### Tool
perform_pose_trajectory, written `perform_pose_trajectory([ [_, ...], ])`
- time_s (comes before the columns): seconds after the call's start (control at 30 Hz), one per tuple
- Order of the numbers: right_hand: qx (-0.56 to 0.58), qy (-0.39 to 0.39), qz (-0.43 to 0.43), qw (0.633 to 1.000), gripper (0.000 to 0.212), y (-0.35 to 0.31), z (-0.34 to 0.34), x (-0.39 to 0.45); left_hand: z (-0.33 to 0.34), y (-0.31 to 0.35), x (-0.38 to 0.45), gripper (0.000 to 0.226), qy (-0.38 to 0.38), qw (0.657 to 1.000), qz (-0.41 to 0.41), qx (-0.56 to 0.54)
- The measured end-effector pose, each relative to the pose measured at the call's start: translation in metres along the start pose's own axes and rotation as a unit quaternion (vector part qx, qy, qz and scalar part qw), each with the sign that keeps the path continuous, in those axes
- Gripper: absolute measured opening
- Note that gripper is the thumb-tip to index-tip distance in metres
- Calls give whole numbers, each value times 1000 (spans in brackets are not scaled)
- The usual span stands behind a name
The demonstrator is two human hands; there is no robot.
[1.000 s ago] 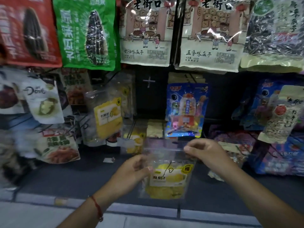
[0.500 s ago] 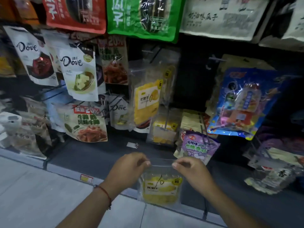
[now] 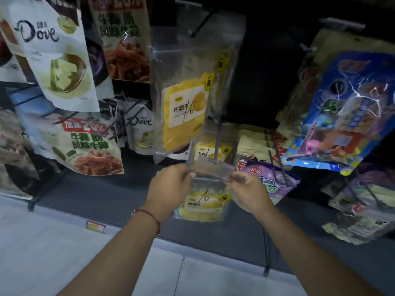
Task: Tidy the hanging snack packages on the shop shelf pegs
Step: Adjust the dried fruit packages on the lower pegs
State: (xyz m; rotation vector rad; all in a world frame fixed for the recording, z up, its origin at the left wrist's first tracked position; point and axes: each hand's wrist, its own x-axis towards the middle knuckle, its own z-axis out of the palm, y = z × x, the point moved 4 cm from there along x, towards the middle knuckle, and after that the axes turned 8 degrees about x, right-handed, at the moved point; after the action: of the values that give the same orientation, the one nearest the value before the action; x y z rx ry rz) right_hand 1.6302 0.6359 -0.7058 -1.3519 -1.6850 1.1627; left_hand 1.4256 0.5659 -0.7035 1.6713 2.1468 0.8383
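A clear bag of yellow dried fruit [image 3: 203,204] hangs between my hands in front of the lower shelf. My left hand [image 3: 170,186] pinches its top left corner and my right hand [image 3: 249,191] pinches its top right corner. The bag's clear top strip sits just below the tip of a metal peg [image 3: 217,144]. On that peg, behind, hangs a similar yellow bag [image 3: 210,151]. A larger yellow mango bag [image 3: 184,112] hangs one row up.
Dove packets [image 3: 57,54] and beef snack bags [image 3: 89,148] hang at the left. A purple packet [image 3: 271,180] sits right of my right hand, a blue toy pack [image 3: 346,116] farther right. The dark shelf ledge [image 3: 96,201] carries a price tag [image 3: 95,226].
The view dropped toward the lower pegs. Both hands lifted the yellow bag up and forward, closer to the peg tip, keeping their pinch on its top corners.
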Motion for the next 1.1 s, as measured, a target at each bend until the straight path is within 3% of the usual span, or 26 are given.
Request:
perform_pose_trajectory([
  [0.13,-6,16,-61,998,10,-27,-14,12,-9,9,9,15,76,993,2,-89],
  [0.3,-59,15,-83,995,12,-41,-18,14,-6,13,16,11,102,986,-20,-131],
  [0.53,-139,17,-59,988,16,-33,-20,18,1,15,29,10,100,988,-44,-107],
  [0.63,-237,30,-86,967,20,-40,-9,29,1,17,32,13,122,986,-63,-94],
  [0.83,-348,41,-83,933,23,-47,-3,36,4,28,30,17,133,991,-11,13],
  [0.97,-369,18,-110,923,19,-51,-6,29,2,30,27,54,107,991,34,69],
  [1.1,-375,14,-146,915,39,-65,-14,9,0,37,12,73,76,988,55,127],
])
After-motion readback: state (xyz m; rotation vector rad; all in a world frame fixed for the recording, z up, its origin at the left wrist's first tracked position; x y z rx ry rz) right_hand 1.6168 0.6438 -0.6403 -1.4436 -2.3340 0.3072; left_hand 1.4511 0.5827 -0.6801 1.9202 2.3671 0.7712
